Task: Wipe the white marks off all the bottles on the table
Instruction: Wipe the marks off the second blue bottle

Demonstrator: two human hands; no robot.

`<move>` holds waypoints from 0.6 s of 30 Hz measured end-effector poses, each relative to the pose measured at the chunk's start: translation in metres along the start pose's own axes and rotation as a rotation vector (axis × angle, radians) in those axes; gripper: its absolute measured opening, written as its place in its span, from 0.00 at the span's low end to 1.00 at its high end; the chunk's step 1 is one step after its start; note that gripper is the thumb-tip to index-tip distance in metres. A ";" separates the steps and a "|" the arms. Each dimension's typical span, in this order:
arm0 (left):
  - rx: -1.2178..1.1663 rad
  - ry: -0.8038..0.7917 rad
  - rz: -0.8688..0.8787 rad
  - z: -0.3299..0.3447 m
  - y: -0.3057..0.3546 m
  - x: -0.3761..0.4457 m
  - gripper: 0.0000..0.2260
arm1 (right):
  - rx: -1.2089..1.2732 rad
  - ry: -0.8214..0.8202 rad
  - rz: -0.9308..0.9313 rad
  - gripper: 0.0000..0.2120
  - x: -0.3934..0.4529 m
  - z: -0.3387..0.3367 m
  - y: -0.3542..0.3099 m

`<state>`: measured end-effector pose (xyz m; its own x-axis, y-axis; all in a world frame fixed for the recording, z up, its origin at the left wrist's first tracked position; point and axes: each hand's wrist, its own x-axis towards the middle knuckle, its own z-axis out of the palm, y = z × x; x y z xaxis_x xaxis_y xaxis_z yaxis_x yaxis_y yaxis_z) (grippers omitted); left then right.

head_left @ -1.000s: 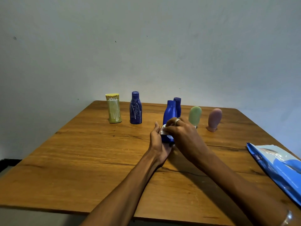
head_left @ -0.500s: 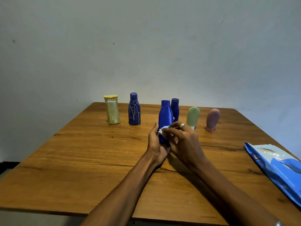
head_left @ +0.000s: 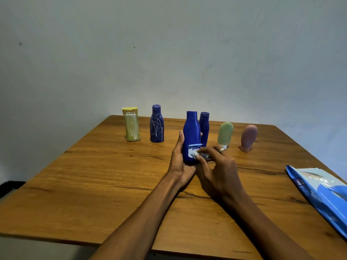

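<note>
Six bottles – one blue bottle (head_left: 191, 134) gripped, left hand (head_left: 181, 160)

Your left hand (head_left: 181, 160) stands upright on its edge, palm turned inward, fingers extended upward and wrapped behind the tall blue plastic bottle (head_left: 191, 136) it holds; the thumb side faces you. Your left forearm runs in from the lower centre of the view, angled up and to the right. Your right hand (head_left: 217, 171) lies just beside the left, back of the hand up, fingers curled, pinching a small white wipe (head_left: 195, 152) against the bottle's lower front. A silver ring (head_left: 222, 150) sits on one right finger. Your right forearm enters from the lower right corner.
</note>
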<state>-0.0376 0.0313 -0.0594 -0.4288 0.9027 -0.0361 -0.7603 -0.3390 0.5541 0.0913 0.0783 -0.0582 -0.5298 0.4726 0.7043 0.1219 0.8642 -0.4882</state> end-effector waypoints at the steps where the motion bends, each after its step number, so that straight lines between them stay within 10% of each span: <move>1: 0.004 -0.012 -0.016 -0.001 0.000 0.001 0.33 | 0.039 0.041 0.040 0.08 0.001 -0.001 -0.001; 18: 0.311 -0.266 -0.032 0.007 -0.010 -0.009 0.36 | 0.346 0.329 0.203 0.10 0.050 -0.027 0.006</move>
<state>-0.0222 0.0282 -0.0586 -0.2351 0.9623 0.1367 -0.5699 -0.2504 0.7827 0.0878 0.1120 -0.0121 -0.2257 0.7023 0.6751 -0.1194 0.6678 -0.7347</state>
